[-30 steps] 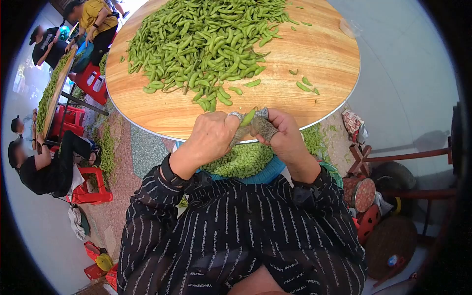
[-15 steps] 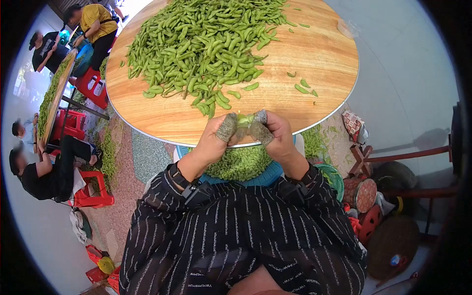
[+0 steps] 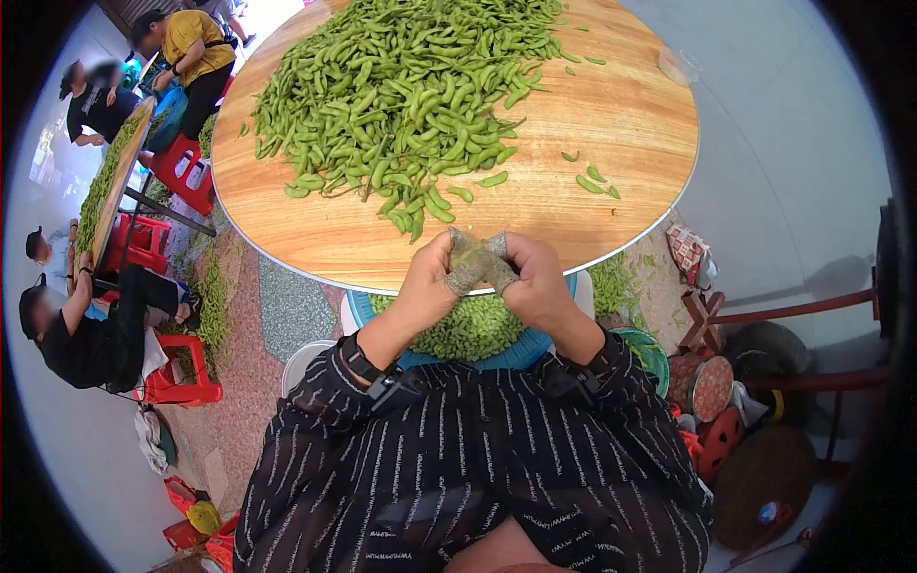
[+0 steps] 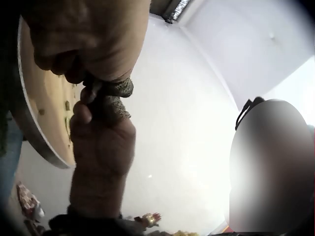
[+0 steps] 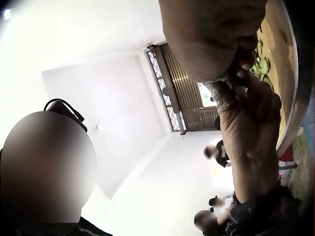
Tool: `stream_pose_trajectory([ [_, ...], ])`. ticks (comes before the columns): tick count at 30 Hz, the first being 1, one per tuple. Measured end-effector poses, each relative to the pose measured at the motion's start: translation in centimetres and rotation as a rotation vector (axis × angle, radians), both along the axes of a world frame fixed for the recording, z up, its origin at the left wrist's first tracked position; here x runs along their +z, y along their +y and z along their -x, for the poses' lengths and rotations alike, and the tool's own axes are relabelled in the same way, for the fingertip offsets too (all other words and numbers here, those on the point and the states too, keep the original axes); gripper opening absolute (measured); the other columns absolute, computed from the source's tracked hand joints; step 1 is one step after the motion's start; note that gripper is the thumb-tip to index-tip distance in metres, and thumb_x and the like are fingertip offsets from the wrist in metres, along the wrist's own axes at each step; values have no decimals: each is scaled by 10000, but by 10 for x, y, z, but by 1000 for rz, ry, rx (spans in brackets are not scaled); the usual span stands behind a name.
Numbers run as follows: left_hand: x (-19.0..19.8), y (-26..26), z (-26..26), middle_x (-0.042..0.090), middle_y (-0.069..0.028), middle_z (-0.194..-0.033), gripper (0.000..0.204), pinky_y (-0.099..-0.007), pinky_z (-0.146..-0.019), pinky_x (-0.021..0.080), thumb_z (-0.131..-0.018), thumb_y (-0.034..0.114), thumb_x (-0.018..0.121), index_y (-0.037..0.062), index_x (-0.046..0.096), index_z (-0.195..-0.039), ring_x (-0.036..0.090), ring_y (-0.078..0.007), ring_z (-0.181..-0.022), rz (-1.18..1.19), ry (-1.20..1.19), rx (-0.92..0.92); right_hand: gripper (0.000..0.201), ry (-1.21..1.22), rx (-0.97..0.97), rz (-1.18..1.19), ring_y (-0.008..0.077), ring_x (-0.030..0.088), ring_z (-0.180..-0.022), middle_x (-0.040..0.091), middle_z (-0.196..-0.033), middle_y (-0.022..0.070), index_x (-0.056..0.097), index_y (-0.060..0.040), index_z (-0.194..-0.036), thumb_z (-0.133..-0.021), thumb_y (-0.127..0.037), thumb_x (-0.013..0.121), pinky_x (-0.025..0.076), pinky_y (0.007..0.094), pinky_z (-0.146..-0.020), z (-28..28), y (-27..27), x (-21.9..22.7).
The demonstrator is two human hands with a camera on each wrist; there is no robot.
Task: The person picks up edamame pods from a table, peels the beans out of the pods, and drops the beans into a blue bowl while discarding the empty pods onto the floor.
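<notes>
Green soybean pod (image 3: 470, 250), just off the near rim of the round wooden bench (image 3: 621, 105), is pinched between left hand (image 3: 432, 282) and right hand (image 3: 531, 282), apparently mid-shelling; beans likely need squeezing into the blue basin (image 3: 535, 342) below.

the round worktop (image 3: 611, 115) is wood, with a warm varnished grain, a mild sheen and a thin bright metal-looking band round its edge. the heap of pods (image 3: 401, 86) on it looks matt green and slightly fuzzy. the left hand (image 3: 428, 286) and right hand (image 3: 535, 282) wear rough grey knitted cloth caps (image 3: 468, 277) on the fingertips of each grip. the sleeves (image 3: 458, 449) are thin dark cloth with pale stripes, matt. the basin (image 3: 521, 351) below looks like smooth blue plastic. the stools (image 3: 177, 377) on the left are glossy red plastic. the floor (image 3: 277, 306) is speckled stone.
</notes>
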State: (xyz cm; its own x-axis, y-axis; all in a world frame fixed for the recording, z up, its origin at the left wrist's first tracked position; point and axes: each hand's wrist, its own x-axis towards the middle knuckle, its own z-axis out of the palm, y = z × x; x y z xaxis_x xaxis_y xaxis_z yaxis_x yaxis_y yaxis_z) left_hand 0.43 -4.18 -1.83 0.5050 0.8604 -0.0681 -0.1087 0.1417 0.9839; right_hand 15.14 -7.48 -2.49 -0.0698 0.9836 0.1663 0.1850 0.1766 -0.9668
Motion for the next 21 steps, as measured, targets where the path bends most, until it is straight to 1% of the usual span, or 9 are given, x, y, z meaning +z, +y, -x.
stream_pose_trajectory([
  [1, -5, 1, 0, 487, 26, -678, 283, -169, -528, 352, -861, 320, 467, 41, 514, -846, 451, -57, -623, -209, 22, -30, 74, -1, 2, -2, 68, 439, -616, 533, -664, 12, 536, 11, -770, -711, 25, 493, 374, 234, -540, 0, 0, 3],
  [4, -10, 7, 13, 510, 12, -747, 229, -190, -584, 390, -860, 257, 479, 31, 496, -893, 476, -67, -673, -108, 22, -126, 64, 80, 76, -15, 66, 434, -595, 529, -650, 16, 528, 14, -753, -700, 31, 496, 364, 238, -517, 1, 0, 13],
  [7, -11, 11, 21, 517, 3, -794, 180, -199, -601, 395, -858, 181, 474, 25, 473, -947, 470, -67, -674, -80, 53, -235, 66, 177, 157, 98, 66, 432, -591, 530, -657, 6, 526, 13, -762, -706, 36, 498, 362, 237, -514, -2, 2, 11],
  [10, 2, 4, 22, 524, -8, -792, 152, -213, -611, 401, -846, 105, 466, 16, 460, -970, 467, -71, -667, -71, 82, -237, 79, 358, 202, 222, 63, 437, -615, 537, -674, 1, 529, 7, -780, -716, 40, 496, 362, 229, -523, -3, 4, 9],
  [13, -3, 2, 23, 518, -7, -781, 175, -212, -602, 400, -836, 79, 468, 15, 443, -997, 459, -64, -687, -37, 71, -169, 94, 347, 117, 147, 62, 450, -637, 542, -695, -8, 535, 2, -804, -729, 39, 490, 366, 226, -534, -7, 5, 0],
  [15, -1, 3, 35, 532, -39, -816, 180, -232, -606, 406, -799, 72, 514, 24, 482, -969, 478, -112, -680, -77, 189, -231, 92, 247, 44, 70, 70, 461, -637, 534, -672, 16, 532, 8, -803, -725, 35, 491, 372, 226, -543, -9, 5, 10],
  [17, 6, 4, 41, 552, -88, -854, 164, -278, -615, 420, -742, 76, 567, 34, 536, -897, 518, -200, -691, -545, 476, -488, 91, 114, -8, 32, 81, 469, -631, 529, -663, 37, 531, 11, -803, -723, 32, 493, 379, 230, -548, -10, 3, 12],
  [18, 20, 0, 35, 554, -124, -851, 137, -324, -625, 427, -705, 92, 593, 40, 569, -830, 533, -288, -720, -591, 394, -442, 90, -18, -57, -10, 91, 477, -626, 523, -654, 57, 529, 14, -803, -721, 29, 495, 385, 235, -553, -10, 4, 15],
  [21, 45, 9, 36, 560, -120, -837, 142, -339, -626, 429, -714, 111, 590, 40, 572, -836, 542, -300, -773, -823, 491, -357, 115, -34, -155, -120, 120, 492, -613, 522, -648, 90, 535, 14, -817, -708, 26, 501, 400, 251, -557, -15, 8, 15],
])
